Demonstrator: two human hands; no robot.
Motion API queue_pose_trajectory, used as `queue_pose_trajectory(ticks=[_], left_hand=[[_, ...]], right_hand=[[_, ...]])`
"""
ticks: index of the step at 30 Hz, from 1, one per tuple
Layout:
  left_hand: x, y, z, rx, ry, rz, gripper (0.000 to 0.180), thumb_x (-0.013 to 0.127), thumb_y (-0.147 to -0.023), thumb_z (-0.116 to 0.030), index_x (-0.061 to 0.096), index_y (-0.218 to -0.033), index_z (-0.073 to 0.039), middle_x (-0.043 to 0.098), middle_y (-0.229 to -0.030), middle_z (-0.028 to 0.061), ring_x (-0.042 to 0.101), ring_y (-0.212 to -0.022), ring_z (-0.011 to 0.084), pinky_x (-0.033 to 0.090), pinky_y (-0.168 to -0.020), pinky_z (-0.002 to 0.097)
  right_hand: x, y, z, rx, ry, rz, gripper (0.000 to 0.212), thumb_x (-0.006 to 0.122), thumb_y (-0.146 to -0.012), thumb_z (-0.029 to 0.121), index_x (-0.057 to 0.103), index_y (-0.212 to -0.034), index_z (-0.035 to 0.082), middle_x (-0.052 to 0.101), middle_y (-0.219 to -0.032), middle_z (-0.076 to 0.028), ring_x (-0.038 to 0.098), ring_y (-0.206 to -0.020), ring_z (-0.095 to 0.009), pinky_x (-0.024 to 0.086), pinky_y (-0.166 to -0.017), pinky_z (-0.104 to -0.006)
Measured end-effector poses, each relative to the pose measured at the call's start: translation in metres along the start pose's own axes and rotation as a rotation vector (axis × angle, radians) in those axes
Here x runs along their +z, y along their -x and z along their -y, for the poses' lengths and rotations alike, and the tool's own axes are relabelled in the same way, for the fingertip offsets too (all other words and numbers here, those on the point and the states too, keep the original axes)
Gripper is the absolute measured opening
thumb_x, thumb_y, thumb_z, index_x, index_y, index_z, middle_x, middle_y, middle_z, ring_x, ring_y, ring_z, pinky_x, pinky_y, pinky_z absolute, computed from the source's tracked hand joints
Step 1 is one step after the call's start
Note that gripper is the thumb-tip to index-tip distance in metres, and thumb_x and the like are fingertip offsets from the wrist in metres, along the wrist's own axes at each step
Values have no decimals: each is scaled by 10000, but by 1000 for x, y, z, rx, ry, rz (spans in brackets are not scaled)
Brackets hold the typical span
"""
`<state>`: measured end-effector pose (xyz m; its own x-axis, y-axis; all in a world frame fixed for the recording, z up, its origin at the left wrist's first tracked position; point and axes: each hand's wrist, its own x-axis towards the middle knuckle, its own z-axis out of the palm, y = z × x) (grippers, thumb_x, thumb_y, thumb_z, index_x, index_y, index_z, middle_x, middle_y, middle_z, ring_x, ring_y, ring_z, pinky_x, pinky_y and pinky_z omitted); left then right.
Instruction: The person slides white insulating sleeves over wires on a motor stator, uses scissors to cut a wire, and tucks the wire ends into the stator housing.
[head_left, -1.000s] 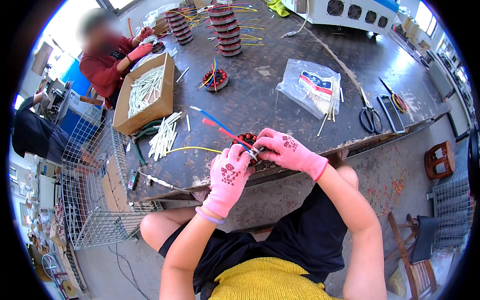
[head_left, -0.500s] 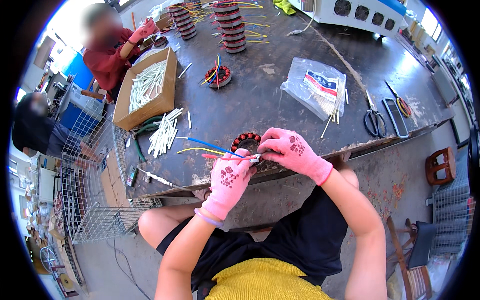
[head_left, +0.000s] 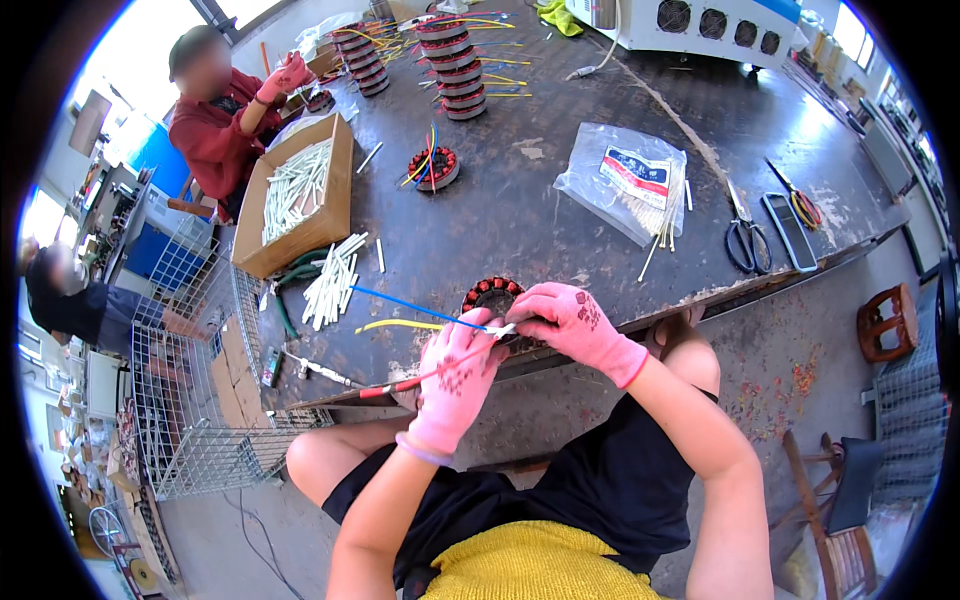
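A ring-shaped stator with red-and-black coils (head_left: pixel 490 290) sits at the near edge of the dark, worn tabletop (head_left: pixel 540 215), partly hidden by the hands. The pink-gloved left hand (head_left: pixel 458 370) is closed on thin blue, yellow and red wires (head_left: pixel 415 305) beside it. The pink-gloved right hand (head_left: pixel 560 322) has its fingers curled against a small white piece (head_left: pixel 500 330) at the wires; whether it grips that, I cannot tell. Leftward lie loose white tubes (head_left: pixel 333 285) near an open cardboard box (head_left: pixel 245 250). Beyond stand a second coiled ring (head_left: pixel 433 172) and stacked rings (head_left: pixel 457 70).
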<state>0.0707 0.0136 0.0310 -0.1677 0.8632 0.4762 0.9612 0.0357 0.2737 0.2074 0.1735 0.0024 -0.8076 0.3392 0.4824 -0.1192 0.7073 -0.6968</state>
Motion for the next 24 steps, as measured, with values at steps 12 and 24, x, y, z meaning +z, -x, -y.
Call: queue_pose_trajectory(ticks=[12, 24], left_hand=[[-29, -21, -20, 341, -480, 148, 392, 587, -781, -138, 617, -1172, -134, 608, -1241, 50, 514, -1268, 265, 233, -1195, 557], [-9, -14, 28, 243, -35, -72, 277, 742, -699, -24, 653, -941, -124, 656, -980, 22, 633, -1050, 232, 347, -1123, 561]], right_hand=[[11, 5, 5, -10, 135, -132, 169, 718, -812, 172, 680, -964, 109, 685, -1001, -49, 660, -945, -265, 540, -795, -376], [6, 12, 21, -140, 391, -87, 294, 726, -822, 222, 659, -1104, 169, 648, -1025, 2, 637, -942, -204, 511, -803, -370]])
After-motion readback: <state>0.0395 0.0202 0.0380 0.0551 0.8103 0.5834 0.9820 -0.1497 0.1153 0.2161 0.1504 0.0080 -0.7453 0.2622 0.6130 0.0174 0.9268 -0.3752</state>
